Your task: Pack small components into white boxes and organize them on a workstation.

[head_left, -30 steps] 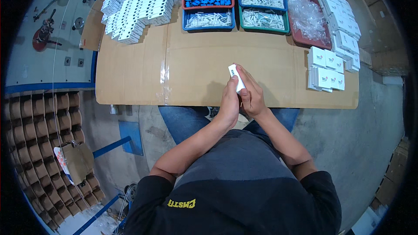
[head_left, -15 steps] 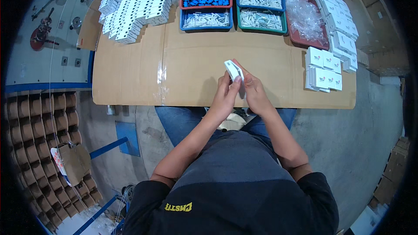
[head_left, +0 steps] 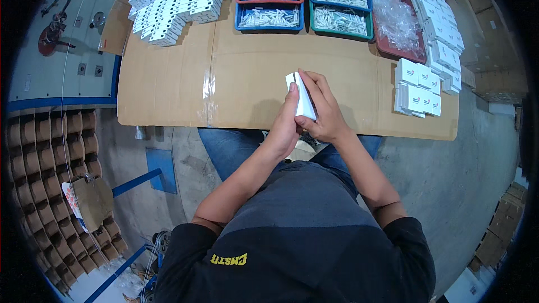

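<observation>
A small white box (head_left: 305, 101) is held between my two hands above the near middle of the cardboard-covered table. My left hand (head_left: 284, 126) grips its left side, with the thumb pressed along the face near the top. Around the right side curl the fingers of my right hand (head_left: 328, 113), and that thumb sits at the lower end. A narrow dark gap runs near the box's upper edge; whether this is an opened flap I cannot tell. The palms hide part of the box.
Stacked white boxes (head_left: 188, 8) stand far left; more white boxes (head_left: 416, 96) lie at right. Along the back are a red tray (head_left: 269, 2) of blue pieces, blue (head_left: 269, 30) and green trays (head_left: 343, 36) of white sticks, and a dark red tray (head_left: 401, 54) with clear plastic bags (head_left: 396, 19).
The white box has turned in my hands, showing a broader white face. My right thumb has moved down to its lower end, and my left thumb now lies higher.
</observation>
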`<action>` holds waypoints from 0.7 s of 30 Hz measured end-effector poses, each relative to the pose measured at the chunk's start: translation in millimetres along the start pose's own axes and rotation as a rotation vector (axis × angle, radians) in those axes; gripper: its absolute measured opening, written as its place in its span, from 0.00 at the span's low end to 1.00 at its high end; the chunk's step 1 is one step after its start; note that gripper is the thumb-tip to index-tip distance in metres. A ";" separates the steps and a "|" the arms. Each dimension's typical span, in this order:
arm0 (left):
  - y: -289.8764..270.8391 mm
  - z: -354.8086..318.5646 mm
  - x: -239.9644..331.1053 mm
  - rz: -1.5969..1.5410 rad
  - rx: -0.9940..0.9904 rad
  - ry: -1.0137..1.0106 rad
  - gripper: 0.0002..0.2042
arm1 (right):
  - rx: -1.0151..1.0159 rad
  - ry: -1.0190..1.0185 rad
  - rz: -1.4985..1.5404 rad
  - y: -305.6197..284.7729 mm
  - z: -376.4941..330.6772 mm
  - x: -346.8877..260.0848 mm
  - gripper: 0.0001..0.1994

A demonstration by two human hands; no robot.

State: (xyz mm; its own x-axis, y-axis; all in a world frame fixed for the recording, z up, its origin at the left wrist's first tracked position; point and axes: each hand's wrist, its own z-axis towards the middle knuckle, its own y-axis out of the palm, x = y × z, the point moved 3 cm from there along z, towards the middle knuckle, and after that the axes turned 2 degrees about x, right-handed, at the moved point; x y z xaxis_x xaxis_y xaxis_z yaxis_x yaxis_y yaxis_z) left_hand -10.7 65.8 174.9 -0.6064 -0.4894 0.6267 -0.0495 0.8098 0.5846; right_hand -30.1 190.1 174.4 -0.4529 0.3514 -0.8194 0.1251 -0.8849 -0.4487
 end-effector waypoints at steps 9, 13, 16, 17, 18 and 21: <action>-7.6 4.9 -12.1 -0.073 0.035 0.074 0.24 | 0.191 -0.175 -0.008 10.6 -6.8 5.2 0.40; -3.7 2.6 -11.3 -0.026 0.060 0.104 0.22 | 0.214 -0.131 0.071 12.7 -10.6 7.1 0.40; -4.0 5.9 -12.0 0.052 0.054 0.147 0.25 | 0.170 -0.136 0.081 7.7 -7.9 6.9 0.41; -7.2 8.3 -13.8 0.054 0.055 0.148 0.25 | 0.131 -0.154 0.057 5.0 -6.1 5.1 0.42; -11.1 10.8 -13.4 0.097 0.052 0.258 0.27 | 0.133 -0.154 0.058 1.4 -5.5 2.6 0.42; -11.2 8.4 6.4 0.255 0.002 0.500 0.37 | 0.143 -0.071 0.159 -11.2 -4.6 -3.8 0.42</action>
State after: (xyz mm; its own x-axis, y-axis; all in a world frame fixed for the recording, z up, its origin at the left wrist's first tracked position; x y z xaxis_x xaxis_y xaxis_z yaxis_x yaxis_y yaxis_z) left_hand -20.7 56.4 168.0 -0.1492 -0.3715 0.9163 0.0473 0.9230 0.3819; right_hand -25.7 200.1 180.9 -0.4989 0.1861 -0.8465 0.0754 -0.9636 -0.2564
